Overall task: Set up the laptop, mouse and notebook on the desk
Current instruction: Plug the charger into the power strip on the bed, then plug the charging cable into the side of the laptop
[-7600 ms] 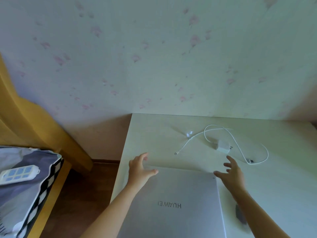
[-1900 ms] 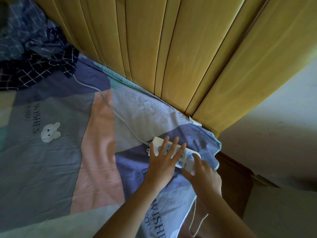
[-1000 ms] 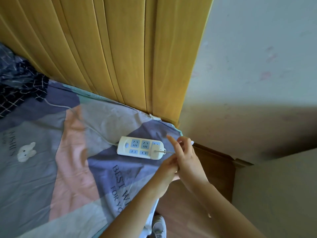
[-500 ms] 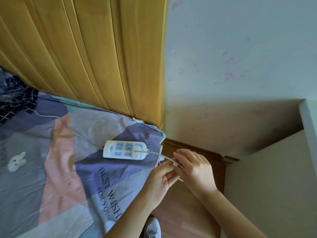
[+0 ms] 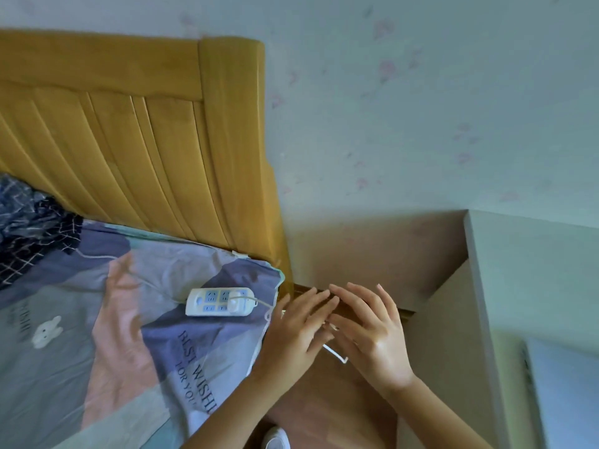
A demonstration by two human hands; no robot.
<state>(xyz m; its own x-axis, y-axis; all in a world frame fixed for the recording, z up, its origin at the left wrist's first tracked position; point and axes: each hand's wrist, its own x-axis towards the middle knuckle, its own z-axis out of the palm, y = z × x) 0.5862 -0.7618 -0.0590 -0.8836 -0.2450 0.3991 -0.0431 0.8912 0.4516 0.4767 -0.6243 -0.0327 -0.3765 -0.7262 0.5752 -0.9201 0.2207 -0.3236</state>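
- left hand (image 5: 293, 332) and right hand (image 5: 369, 332) meet over the floor gap, fingers loosely spread around a thin white cable (image 5: 335, 353); actual pinch can't be made out.
- cable runs left to the power strip (image 5: 220, 302) on the bedsheet (image 5: 97, 335).
- laptop (image 5: 564, 393) lies far right on the desk (image 5: 531, 270).

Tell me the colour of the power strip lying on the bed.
The power strip is white with blue sockets, seen in the head view.

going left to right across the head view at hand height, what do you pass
bedsheet → power strip → left hand → right hand → desk
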